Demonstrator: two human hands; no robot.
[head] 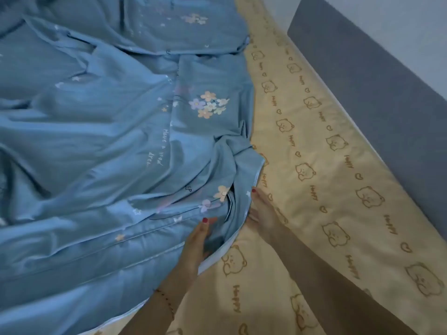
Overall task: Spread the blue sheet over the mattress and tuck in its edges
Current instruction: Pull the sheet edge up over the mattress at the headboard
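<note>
The blue sheet point(101, 151), printed with small flowers and stars, lies crumpled in folds over the left and middle of the bed. Its right edge runs diagonally and bunches up near my hands. The mattress point(314, 201) shows to the right in a yellow cover with bear drawings. My left hand point(197, 245) grips the sheet's edge from above, fingers curled into the fabric. My right hand point(262, 213) holds the same edge a little farther along, fingers under the hem where it meets the yellow cover.
A grey padded headboard point(377, 97) runs along the mattress's right side, with a pale wall point(399, 18) behind it. A thin bracelet sits on my left wrist point(167, 301).
</note>
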